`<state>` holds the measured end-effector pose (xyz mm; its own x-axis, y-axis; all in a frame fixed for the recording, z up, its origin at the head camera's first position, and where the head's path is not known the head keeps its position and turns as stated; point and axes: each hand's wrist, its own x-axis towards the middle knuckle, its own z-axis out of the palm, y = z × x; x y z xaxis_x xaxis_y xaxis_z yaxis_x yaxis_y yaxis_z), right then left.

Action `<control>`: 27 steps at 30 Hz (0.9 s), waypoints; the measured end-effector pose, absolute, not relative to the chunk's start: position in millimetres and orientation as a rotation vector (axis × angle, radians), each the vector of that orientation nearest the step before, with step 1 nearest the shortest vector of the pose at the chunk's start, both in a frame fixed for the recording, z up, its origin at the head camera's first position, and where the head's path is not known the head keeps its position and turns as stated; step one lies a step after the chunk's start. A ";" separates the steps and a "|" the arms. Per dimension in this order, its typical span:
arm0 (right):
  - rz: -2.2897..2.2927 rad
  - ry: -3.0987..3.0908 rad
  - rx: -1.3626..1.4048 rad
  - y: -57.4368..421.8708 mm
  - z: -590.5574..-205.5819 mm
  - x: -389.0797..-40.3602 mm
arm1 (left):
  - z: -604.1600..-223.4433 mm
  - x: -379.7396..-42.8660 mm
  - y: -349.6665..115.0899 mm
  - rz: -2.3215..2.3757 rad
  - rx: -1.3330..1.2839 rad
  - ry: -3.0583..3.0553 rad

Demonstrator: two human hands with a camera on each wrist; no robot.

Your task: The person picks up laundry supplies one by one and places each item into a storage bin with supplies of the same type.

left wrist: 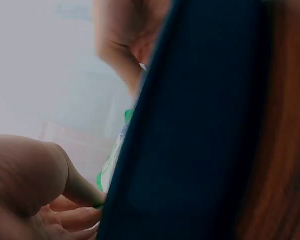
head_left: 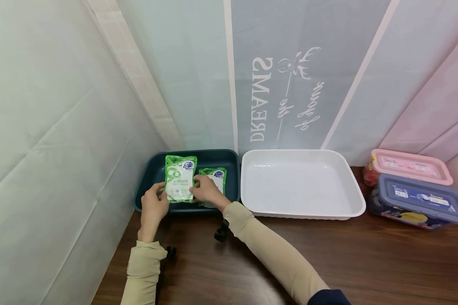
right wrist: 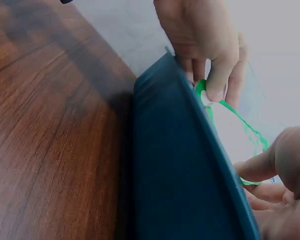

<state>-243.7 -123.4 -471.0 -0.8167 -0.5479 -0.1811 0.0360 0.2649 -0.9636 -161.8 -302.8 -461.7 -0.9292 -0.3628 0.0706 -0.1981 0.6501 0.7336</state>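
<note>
A green and white refill pouch (head_left: pixel 180 180) is held over the left half of the dark teal tray (head_left: pixel 230 157), its printed face up. My left hand (head_left: pixel 154 206) pinches its left edge near the lower corner, thumb on top. On the opposite edge, my right hand (head_left: pixel 209 190) pinches it between thumb and fingers. A second, similar pouch (head_left: pixel 219 174) lies in the tray's right half, partly hidden under my right hand and wrist. In the right wrist view the held pouch (right wrist: pixel 235 130) shows behind the tray wall (right wrist: pixel 175 150), with fingers at both sides.
A white tray (head_left: pixel 301 214) stands directly right of the teal one. Farther right are a pink-lidded box (head_left: pixel 412 165) and a blue-lidded box (head_left: pixel 423 199). Printed cloth (head_left: pixel 198 84) hangs behind, and a pale cloth wall (head_left: pixel 61 169) borders the left side of the wooden table (head_left: pixel 198 271).
</note>
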 end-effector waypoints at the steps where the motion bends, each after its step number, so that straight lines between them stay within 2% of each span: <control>1: -1.568 2.055 -0.474 -123.9 -472.7 -244.1 | -463.3 -162.1 -302.3 -1.110 0.468 -2.666; 15: -1.507 2.074 -0.494 -127.0 -485.8 -245.9 | -474.6 -165.2 -296.4 -0.768 0.547 -2.757; 27: -1.433 2.203 -0.422 -130.1 -490.7 -247.4 | -472.6 -165.4 -293.4 -0.768 0.586 -2.785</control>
<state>-247.4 -130.1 -490.7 -0.8395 -0.4963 -0.2212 0.0011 0.4055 -0.9141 -165.4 -293.4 -472.6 -0.9031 -0.4220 0.0793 -0.3218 0.7874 0.5257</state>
